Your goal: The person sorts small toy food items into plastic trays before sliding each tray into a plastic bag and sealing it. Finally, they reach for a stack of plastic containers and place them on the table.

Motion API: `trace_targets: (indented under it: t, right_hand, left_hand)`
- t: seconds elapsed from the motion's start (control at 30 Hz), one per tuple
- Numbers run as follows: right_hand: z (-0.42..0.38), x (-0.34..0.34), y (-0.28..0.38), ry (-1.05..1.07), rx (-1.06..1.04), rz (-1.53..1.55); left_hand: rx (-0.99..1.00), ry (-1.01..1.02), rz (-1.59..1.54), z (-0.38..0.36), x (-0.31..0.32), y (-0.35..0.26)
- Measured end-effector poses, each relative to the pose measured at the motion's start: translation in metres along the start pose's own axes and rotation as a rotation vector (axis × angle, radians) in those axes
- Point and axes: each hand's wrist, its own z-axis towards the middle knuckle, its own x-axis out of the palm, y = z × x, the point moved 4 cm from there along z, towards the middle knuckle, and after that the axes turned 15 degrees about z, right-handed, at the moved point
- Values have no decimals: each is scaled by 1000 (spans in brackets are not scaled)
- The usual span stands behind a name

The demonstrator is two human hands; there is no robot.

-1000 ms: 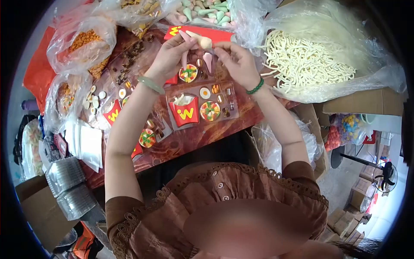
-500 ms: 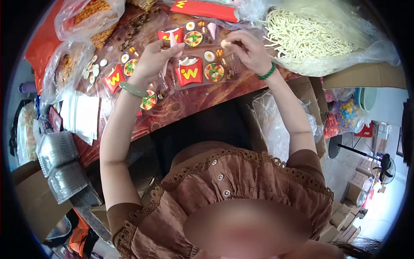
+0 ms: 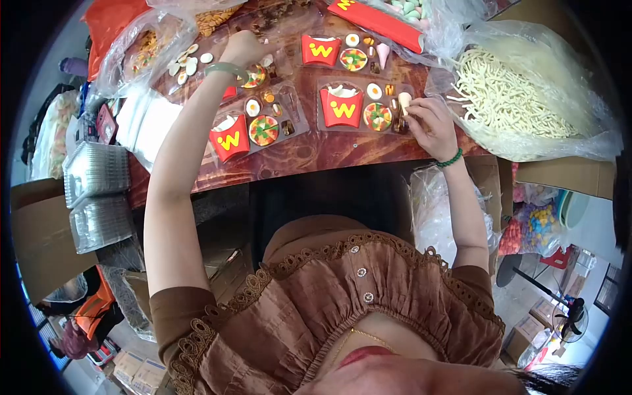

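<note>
My right hand [image 3: 431, 128] pinches a small pale ice-cream cone piece [image 3: 405, 100] at the right end of a clear plastic tray. In that tray sit a red fries box [image 3: 342, 107], a fried egg [image 3: 374, 91] and a round pizza [image 3: 378, 117], all miniature. My left hand [image 3: 242, 50] reaches over another tray at the back left; its fingers are mostly hidden, so its grip does not show. Nearer me, a third tray holds a fries box [image 3: 229, 137] and a pizza [image 3: 264, 130]. Behind, one more tray includes a pink cone [image 3: 384, 54].
A plastic bag of pale stick pieces [image 3: 510, 99] lies open at right. Loose white egg pieces [image 3: 187, 66] lie at left, near white sheets [image 3: 151, 128]. Stacked clear containers [image 3: 97, 174] stand by the left table edge. A long red box [image 3: 382, 25] lies at the back.
My left hand has moved left and back, away from the middle trays. My right hand has come down to the right tray with the pale piece. The camera view has shifted.
</note>
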Motion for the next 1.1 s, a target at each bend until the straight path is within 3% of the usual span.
trace_targets:
  t: [0.07, 0.13, 0.2, 0.27, 0.33, 0.37, 0.4, 0.43, 0.53, 0.6, 0.67, 0.83, 0.93, 1.0, 1.1]
  right_hand:
    - [5, -2, 6, -13, -32, 3]
    - [13, -2, 11, -2, -41, 21]
    - [24, 2, 17, 6, -47, 39]
    - [42, 12, 18, 14, 84, 190]
    - [72, 28, 20, -47, 129, 327]
    - [87, 42, 17, -19, 232, 426]
    - [103, 59, 12, 10, 335, 527]
    - [121, 75, 7, 39, 284, 475]
    - [176, 139, -27, 147, 292, 453]
    - [211, 166, -31, 208, 217, 198]
    - [235, 193, -34, 472, 348, -17]
    - [249, 211, -27, 698, 468, -146]
    - [251, 220, -44, 718, 604, -104]
    - [249, 211, -51, 638, 507, -108]
    - [246, 189, -41, 328, 298, 286]
  left_hand:
    - [4, -67, 84, 8, 0, -1]
    - [19, 30, 48, 4, -2, -5]
    - [20, -14, -41, -3, -3, -2]
    - [23, -60, -131, -14, -5, 1]
    - [-38, 68, -755, -34, -3, 4]
    - [-39, 68, -754, -43, -2, 4]
    - [-114, 134, -1210, -54, 4, 6]
    - [-191, 200, -1666, -65, 10, 6]
    - [-69, 238, -1738, -102, 10, 6]
    - [-29, 175, -1677, -122, 13, 4]
    - [-12, 88, -1647, -135, 23, 3]
    - [-22, -41, -1636, -170, 54, -10]
    - [-17, -48, -1673, -178, 74, -13]
    - [-14, -55, -1699, -183, 73, -15]
    - [-41, -229, -1584, -185, 65, -8]
